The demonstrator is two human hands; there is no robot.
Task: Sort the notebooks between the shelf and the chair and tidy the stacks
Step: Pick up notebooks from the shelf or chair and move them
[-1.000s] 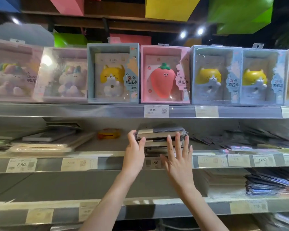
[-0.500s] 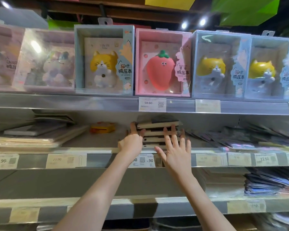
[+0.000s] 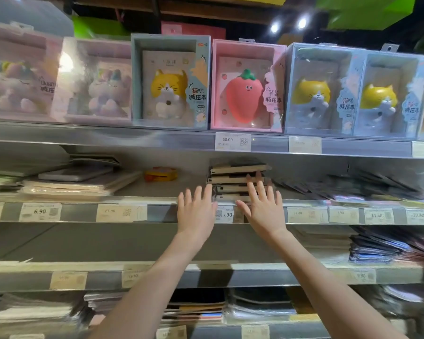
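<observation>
A small stack of dark-covered notebooks [image 3: 235, 178] sits unevenly on the middle shelf [image 3: 157, 212], its spines and page edges facing out near the front lip, the upper books skewed a little to the right. The right hand [image 3: 261, 206] is spread flat with straight fingers laid against the front of the stack, and the left hand [image 3: 196, 211] is just beside it on the left, fingers likewise straight and released, tips at the stack's lower left corner; neither grasps anything. Left of the stack, further back on the same shelf, lies a small yellow item [image 3: 160, 174] (too blurred to name), and beyond it a flat pile of pale notebooks [image 3: 76, 183]. To the right, dark wrapped packets [image 3: 353, 189] are fanned out along the shelf. A price tag [image 3: 227, 214] shows between the two hands on the shelf's front strip. Directly overhead, the upper shelf edge hangs low over the stack, carrying a pink box with a strawberry figure [image 3: 245, 94], a box with a yellow cat figure [image 3: 168, 89] to its left, and two more cat boxes to the right. More piles of stationery lie on the lower shelves near the forearms.
</observation>
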